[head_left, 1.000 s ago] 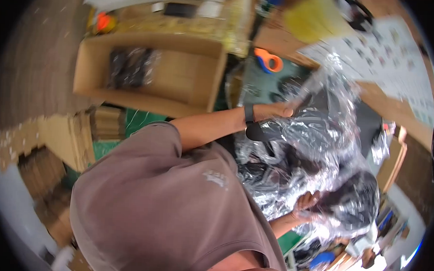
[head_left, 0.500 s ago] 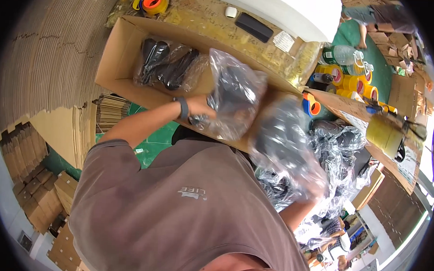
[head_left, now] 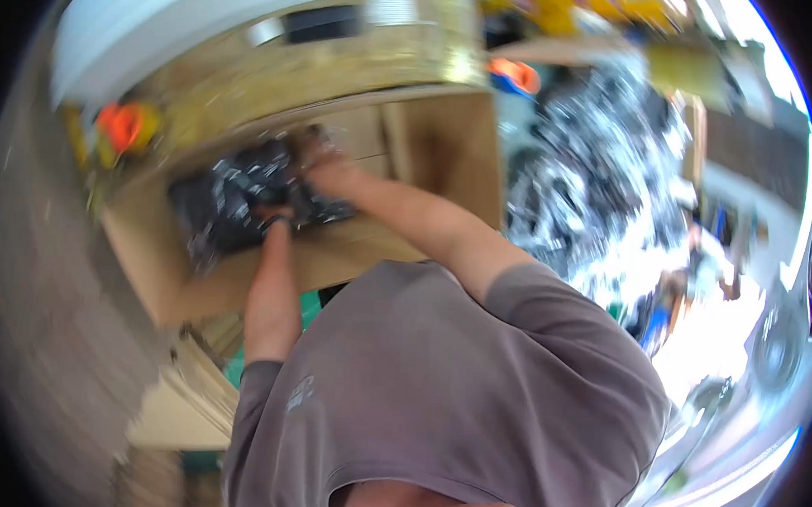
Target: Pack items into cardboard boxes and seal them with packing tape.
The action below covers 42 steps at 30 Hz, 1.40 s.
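Observation:
Both my hands reach down into a long open cardboard box [head_left: 447, 137] in front of me. Dark items in clear plastic bags [head_left: 232, 187] lie in its left and middle part; their exact kind is too blurred to tell. My left hand [head_left: 276, 214] is on the near side of these bags, its fingers smeared and partly hidden by shiny plastic. Farther right, my right hand [head_left: 326, 167] is at the right end of the bagged items. Motion blurs its fingers, so their grip does not show.
A pile of dark items in clear bags [head_left: 591, 162] lies right of the box. On the worktable behind are an orange tape dispenser [head_left: 124, 126] and a black flat object [head_left: 321, 23]. Another orange and blue dispenser [head_left: 515, 75] sits at the box's right corner. Stacked cardboard [head_left: 52, 265] stands left.
My right hand has moved left from the box's right end into its middle. The bags that were at each hand now lie lower in the box. My view has turned right.

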Motion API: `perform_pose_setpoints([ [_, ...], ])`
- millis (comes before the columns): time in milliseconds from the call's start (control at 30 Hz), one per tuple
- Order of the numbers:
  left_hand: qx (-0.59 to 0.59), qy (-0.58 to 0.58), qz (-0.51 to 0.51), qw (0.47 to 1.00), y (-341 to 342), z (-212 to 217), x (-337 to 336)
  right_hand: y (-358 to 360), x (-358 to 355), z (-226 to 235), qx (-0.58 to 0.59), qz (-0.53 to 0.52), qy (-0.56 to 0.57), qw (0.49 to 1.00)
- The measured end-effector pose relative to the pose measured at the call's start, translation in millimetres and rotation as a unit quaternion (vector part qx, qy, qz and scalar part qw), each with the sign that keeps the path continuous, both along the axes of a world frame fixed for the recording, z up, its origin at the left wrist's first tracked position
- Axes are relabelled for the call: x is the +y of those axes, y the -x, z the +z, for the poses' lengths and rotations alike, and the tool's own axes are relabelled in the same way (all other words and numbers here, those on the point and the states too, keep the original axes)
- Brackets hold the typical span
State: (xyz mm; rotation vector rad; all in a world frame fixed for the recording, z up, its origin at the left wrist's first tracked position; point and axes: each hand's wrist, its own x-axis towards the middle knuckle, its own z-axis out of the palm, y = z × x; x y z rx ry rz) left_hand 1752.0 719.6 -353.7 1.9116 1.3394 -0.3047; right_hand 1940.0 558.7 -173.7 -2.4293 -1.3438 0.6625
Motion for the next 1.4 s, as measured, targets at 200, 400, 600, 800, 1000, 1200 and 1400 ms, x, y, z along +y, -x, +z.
perform_pose_setpoints([
  [200,0.017,-0.15,-0.171,0.974,-35,136,-29,-81,-203,243,0.046,-0.14,-0.154,0.977],
  [400,-0.372,0.088,-0.246,0.891,-221,421,-320,-152,-582,215,-0.194,-0.328,0.098,0.919],
  [600,0.029,0.618,-0.184,0.764,-307,436,-520,-196,-650,244,-0.115,-0.334,-0.1,0.93],
  [800,-0.101,0.685,0.129,0.71,-331,473,-597,-184,-680,368,0.123,-0.17,-0.393,0.895],
  [1000,-0.147,0.655,0.102,0.734,-289,445,-506,-277,-920,243,-0.143,-0.366,0.256,0.883],
  [1200,-0.152,0.481,-0.106,0.857,-238,469,-411,-306,-938,241,-0.13,-0.241,0.098,0.957],
  [1400,-0.107,0.447,-0.212,0.863,-187,405,-284,-199,-777,296,-0.031,-0.426,-0.055,0.902],
])
